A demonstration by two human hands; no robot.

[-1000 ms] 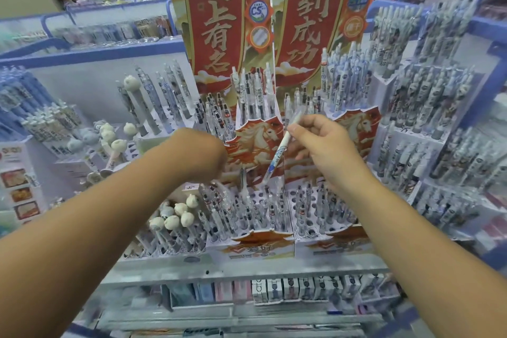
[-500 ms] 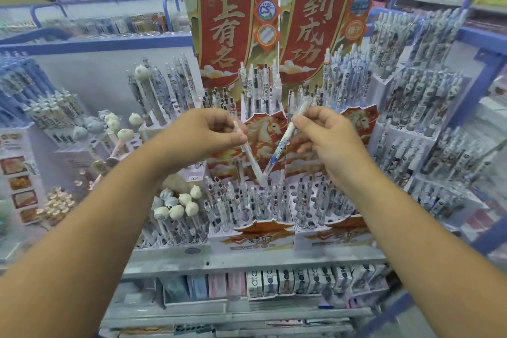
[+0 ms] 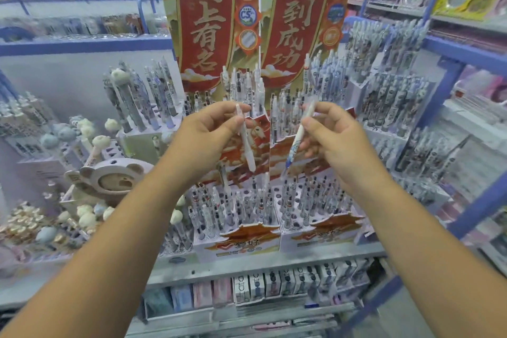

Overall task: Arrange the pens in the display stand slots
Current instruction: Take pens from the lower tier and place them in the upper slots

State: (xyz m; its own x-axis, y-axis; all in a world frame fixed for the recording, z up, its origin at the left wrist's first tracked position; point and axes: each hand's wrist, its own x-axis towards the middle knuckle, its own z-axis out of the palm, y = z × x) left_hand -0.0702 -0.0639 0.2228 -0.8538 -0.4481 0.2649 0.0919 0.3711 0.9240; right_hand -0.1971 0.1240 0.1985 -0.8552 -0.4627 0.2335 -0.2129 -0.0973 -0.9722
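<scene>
My left hand (image 3: 208,132) grips a white pen (image 3: 246,145), tip down, above the lower tier of the red-and-white display stand (image 3: 247,239). My right hand (image 3: 334,134) holds a white pen with a blue grip (image 3: 297,140), tilted, tip down and to the left. Both pens hang over the stand's front slots (image 3: 277,197), where several pens stand and a few holes are bare. Behind my hands rises the upper tier (image 3: 247,88) with more upright pens.
Red banners (image 3: 208,22) rise behind the stand. Plush-topped pens (image 3: 90,214) and a bear-shaped holder (image 3: 115,178) crowd the left. Racks of patterned pens (image 3: 395,96) fill the right, beside a blue shelf post (image 3: 450,82). Small boxes (image 3: 288,280) line the shelf below.
My left hand came out from the left racks with a white pen and lifted it over the front slots. My right hand stayed put with its pen; the view moved closer.
</scene>
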